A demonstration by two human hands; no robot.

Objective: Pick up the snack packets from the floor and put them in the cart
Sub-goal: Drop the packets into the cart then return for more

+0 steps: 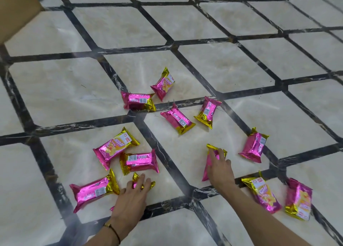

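Observation:
Several pink-and-gold snack packets lie scattered on the tiled floor. My left hand lies over one packet at the lower left, fingers curled onto it; most of that packet is hidden. My right hand reaches onto another packet in the middle, fingers wrapped over its upper end. Both packets still touch the floor. Other packets lie close by: one left of my left hand, one just above it, and one to the right of my right hand. No cart is in view.
A brown cardboard box fills the top left corner. More packets lie further off near the centre and at the lower right. The floor is pale marble with dark grid lines.

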